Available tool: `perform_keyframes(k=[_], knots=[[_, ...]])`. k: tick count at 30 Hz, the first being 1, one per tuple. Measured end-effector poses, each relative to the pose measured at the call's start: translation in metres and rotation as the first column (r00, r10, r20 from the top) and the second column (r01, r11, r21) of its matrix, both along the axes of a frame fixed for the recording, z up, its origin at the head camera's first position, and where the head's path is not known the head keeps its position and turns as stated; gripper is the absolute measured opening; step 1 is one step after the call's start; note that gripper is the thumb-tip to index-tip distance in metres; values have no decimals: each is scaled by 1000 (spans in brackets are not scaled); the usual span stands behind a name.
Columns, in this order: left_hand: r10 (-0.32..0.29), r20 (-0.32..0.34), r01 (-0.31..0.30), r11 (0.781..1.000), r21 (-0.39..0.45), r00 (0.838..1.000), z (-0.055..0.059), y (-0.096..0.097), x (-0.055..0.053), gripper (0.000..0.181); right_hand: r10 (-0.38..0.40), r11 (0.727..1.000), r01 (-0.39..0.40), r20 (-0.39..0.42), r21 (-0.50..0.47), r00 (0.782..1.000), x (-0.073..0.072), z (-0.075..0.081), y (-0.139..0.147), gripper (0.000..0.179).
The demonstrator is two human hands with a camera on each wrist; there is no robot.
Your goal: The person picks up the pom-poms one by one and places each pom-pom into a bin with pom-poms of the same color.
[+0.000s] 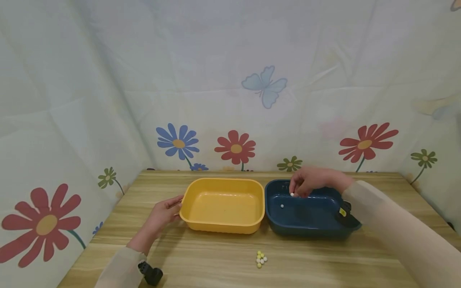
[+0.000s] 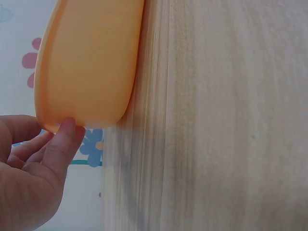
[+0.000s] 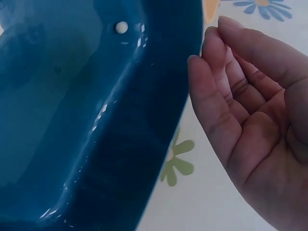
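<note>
My left hand point(image 1: 165, 213) is at the left end of a yellow plastic tub point(image 1: 222, 229). In the left wrist view its thumb and fingertips touch the tub's end near the rim; no finger shows inside the tub. Over the dark blue tub point(image 1: 306, 231), my right hand point(image 1: 310, 181) pinches a small white ball point(image 1: 292, 194) at its fingertips. That held ball is hidden in the right wrist view. Another white ball point(image 1: 282, 206) lies on the blue tub's floor and also shows in the right wrist view.
Several small yellow and white balls point(image 1: 260, 260) lie clustered on the wooden table point(image 1: 201, 264) in front of the tubs. The two tubs stand side by side, nearly touching. A cloth point(image 1: 201, 60) printed with flowers and a butterfly hangs behind and at the left.
</note>
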State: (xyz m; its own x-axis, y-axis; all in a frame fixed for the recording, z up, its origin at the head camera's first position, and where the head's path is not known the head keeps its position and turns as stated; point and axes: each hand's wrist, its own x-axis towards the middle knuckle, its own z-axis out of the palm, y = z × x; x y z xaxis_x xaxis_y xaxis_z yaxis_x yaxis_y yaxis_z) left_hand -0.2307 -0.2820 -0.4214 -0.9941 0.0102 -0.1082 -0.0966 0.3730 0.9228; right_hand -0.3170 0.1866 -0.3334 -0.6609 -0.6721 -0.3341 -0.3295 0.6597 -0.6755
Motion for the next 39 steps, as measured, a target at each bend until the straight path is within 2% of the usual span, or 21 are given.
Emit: perform_keyframes(k=[20,39], knots=[[23,5,-23,1000,-11,1000,0,1,2,47,53,992,-52,-10,116,999,-21,-32,-4,10],[39,16,-39,999,-31,999,0,2,0,47,52,980,-47,-23,193,998,-23,-45,-14,6]])
